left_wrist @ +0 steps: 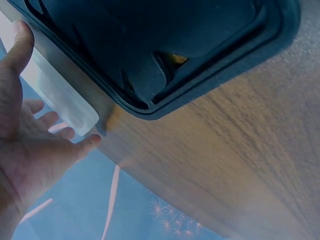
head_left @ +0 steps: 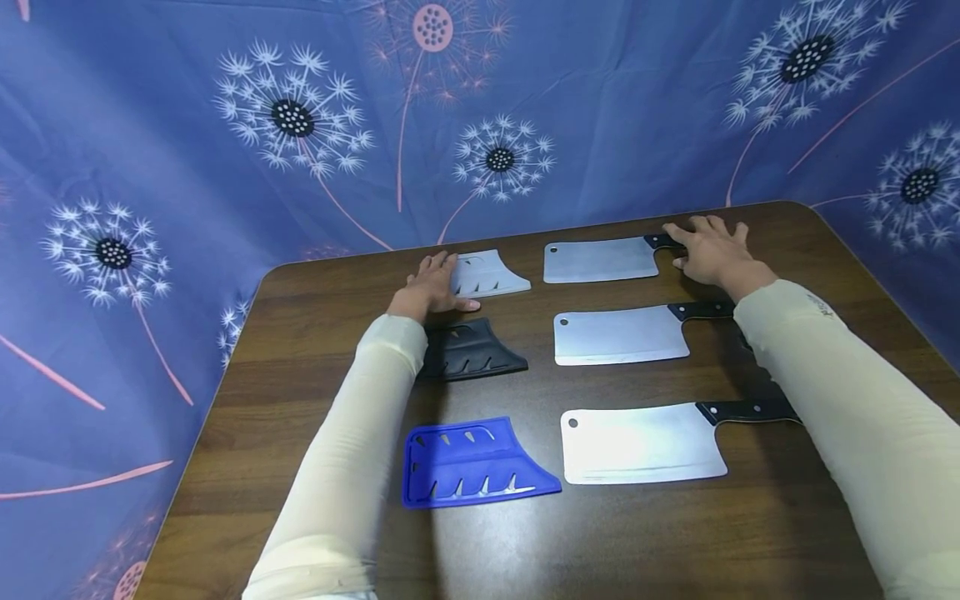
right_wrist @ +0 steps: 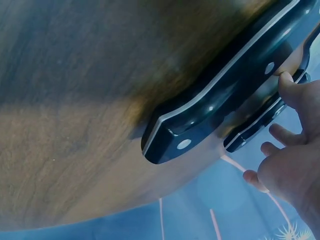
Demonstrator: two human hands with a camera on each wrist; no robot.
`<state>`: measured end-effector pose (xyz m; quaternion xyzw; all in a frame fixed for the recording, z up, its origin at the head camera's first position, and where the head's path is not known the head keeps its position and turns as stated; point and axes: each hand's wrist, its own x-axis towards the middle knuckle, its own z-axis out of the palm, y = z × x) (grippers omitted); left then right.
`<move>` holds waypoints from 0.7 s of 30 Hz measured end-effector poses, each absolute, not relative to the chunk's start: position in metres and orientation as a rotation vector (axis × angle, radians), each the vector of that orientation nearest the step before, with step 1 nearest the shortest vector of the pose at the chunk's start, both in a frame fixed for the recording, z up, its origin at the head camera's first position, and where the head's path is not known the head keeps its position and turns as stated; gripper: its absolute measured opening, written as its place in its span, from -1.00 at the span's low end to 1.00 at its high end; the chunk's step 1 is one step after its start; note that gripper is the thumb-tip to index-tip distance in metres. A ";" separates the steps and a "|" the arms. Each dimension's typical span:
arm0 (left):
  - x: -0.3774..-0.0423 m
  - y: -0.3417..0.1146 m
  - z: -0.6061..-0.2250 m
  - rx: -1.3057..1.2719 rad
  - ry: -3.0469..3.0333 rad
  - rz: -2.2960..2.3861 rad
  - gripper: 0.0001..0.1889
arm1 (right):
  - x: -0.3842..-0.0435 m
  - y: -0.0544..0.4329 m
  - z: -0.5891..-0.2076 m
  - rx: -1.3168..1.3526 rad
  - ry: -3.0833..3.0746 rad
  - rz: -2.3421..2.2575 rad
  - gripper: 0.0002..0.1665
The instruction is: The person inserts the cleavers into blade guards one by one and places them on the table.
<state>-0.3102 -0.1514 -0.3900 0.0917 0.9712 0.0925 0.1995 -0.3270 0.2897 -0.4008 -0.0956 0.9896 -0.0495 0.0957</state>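
Observation:
At the back of the table, my left hand (head_left: 431,289) is at the left end of a white blade cover (head_left: 487,275), thumb spread toward its near side. The left wrist view shows the fingers beside the white cover (left_wrist: 60,95); contact is hard to tell. My right hand (head_left: 712,250) is over the black handle (head_left: 660,241) of the farthest cleaver (head_left: 600,260), fingers spread. In the right wrist view that handle (right_wrist: 255,122) lies near the thumb and fingers, not gripped. The cleaver's blade lies flat, pointing left toward the white cover.
Nearer are a black blade cover (head_left: 476,350) beside a middle cleaver (head_left: 622,336), and a blue blade cover (head_left: 472,462) beside the nearest cleaver (head_left: 641,446). All lie flat on the brown wooden table (head_left: 300,333). A blue dandelion-print cloth (head_left: 637,125) hangs behind the table.

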 end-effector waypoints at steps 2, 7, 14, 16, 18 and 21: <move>-0.310 -0.151 -0.390 0.254 2.715 0.261 0.12 | -0.328 0.289 -0.401 -0.280 2.924 -0.149 -0.19; -0.310 -0.150 -0.391 0.236 2.723 0.280 0.11 | -0.329 0.286 -0.402 -0.266 2.912 -0.192 -0.23; -0.312 -0.148 -0.389 0.216 2.707 0.312 0.10 | -0.328 0.284 -0.402 -0.204 2.911 -0.335 -0.28; -0.312 -0.148 -0.387 0.211 2.690 0.314 0.11 | -0.328 0.284 -0.402 -0.187 2.907 -0.371 -0.30; -0.312 -0.148 -0.384 0.209 2.679 0.314 0.11 | -0.327 0.283 -0.402 -0.169 2.906 -0.401 -0.32; -0.312 -0.148 -0.381 0.208 2.665 0.298 0.10 | -0.327 0.284 -0.403 -0.148 2.907 -0.429 -0.36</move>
